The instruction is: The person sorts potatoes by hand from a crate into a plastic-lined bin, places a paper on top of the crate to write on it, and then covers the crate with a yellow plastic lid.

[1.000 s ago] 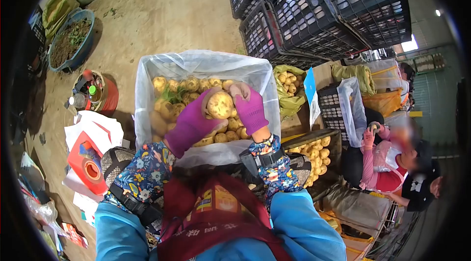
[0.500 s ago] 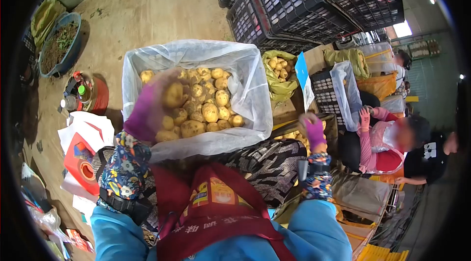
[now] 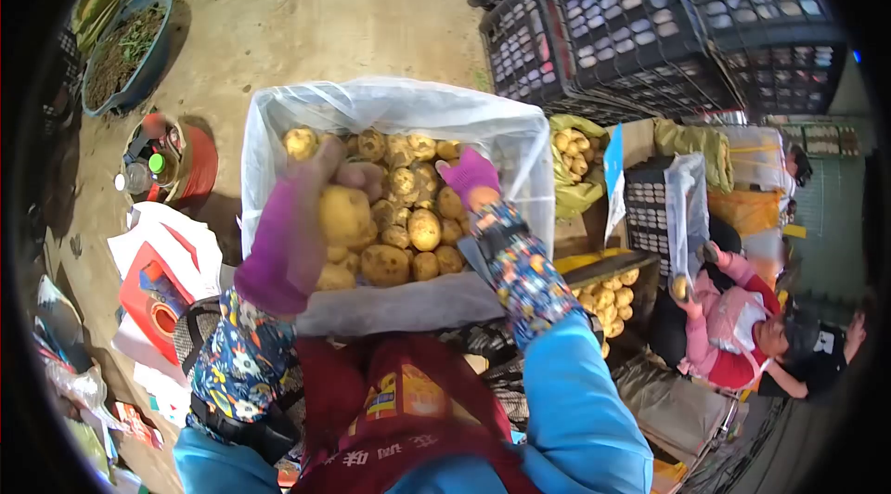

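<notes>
A crate lined with translucent plastic (image 3: 390, 310) stands in front of me, with many potatoes (image 3: 424, 230) inside. My left hand (image 3: 295, 225), in a purple glove and smeared by motion, is over the crate's left part, its fingers round a large potato (image 3: 344, 216). At the crate's right part, my right hand (image 3: 471, 177) in a purple glove is over the potatoes near the liner. Its fingertips are hard to make out, and whether it holds anything does not show.
Stacked black crates (image 3: 631, 21) stand at the upper right. Right of my crate are a green sack of potatoes (image 3: 575, 160) and a wooden box of potatoes (image 3: 608, 304). A co-worker (image 3: 733, 318) sits at the right. A blue basin (image 3: 130, 49) and red bucket (image 3: 197, 165) are at left.
My right hand has moved left from beside the wooden box to over the crate. My left hand still has the potato. The view has shifted, and the co-worker's hands have moved apart.
</notes>
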Available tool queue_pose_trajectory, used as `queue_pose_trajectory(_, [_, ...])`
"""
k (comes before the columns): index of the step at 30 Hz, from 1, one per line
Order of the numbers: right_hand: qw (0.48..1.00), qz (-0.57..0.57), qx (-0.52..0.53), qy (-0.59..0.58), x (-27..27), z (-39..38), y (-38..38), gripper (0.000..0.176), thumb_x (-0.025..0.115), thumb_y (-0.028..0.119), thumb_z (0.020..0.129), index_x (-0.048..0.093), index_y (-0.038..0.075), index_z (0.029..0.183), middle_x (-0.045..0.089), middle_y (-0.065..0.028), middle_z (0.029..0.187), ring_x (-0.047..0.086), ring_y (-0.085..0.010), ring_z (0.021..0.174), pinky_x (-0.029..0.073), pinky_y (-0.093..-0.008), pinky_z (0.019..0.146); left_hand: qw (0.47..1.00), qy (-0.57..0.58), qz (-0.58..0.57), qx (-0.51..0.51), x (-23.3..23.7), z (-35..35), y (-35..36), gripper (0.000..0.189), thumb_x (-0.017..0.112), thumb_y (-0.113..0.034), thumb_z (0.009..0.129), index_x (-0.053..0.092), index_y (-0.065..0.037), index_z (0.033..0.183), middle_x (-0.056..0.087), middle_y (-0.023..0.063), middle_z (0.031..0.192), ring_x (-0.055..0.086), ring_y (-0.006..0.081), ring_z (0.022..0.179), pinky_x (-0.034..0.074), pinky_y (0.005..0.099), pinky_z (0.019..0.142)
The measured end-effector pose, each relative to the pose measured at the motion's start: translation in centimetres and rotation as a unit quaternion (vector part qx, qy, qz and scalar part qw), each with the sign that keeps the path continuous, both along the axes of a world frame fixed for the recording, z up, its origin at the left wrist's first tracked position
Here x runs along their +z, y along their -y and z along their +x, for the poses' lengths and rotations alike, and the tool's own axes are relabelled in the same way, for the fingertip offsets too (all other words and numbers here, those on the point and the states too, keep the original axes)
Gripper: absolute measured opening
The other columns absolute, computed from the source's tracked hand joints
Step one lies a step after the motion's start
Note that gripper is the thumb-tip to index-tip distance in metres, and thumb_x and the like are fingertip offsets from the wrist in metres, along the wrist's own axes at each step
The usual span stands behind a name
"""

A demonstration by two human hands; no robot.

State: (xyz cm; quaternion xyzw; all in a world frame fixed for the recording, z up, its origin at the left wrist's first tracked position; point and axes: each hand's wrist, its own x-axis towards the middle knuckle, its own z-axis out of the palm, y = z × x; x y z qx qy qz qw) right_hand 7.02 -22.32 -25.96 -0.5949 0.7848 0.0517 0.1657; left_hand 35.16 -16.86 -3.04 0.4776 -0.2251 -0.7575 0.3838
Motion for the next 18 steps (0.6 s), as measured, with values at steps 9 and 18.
queue_pose_trajectory(9, [0.959, -0.074, -0.086, 0.26, -0.4, -1.4, 1.3, 0.057, 0.078, 0.032, 0.071, 0.059, 0.006, 0.118, 0.065, -0.0118, 0.111, 0.064, -0.026, 0.102, 0.053, -0.0386, 0.084, 0.999, 0.027, 0.008, -0.018, -1.6, -0.3, 0.8, 0.037, 0.048, -0.032, 0.099, 0.058, 0.002, 0.11, 0.065, 0.0134, 0.1, 0.065, 0.0194, 0.089, 0.053, 0.029, 0.079])
queue_pose_trajectory(18, [0.782, -0.097, 0.093, 0.608, 16.1, 6.2, -8.5, 0.062, 0.073, 0.016, 0.079, 0.047, 0.0, 0.133, 0.06, -0.0133, 0.124, 0.057, -0.0244, 0.117, 0.042, -0.0342, 0.1, 0.984, -0.019, -0.082, -0.158, -2.9, -2.4, -1.7, 0.037, 0.045, -0.025, 0.1, 0.052, 0.002, 0.125, 0.061, 0.0071, 0.113, 0.058, 0.0139, 0.103, 0.046, 0.0286, 0.091])
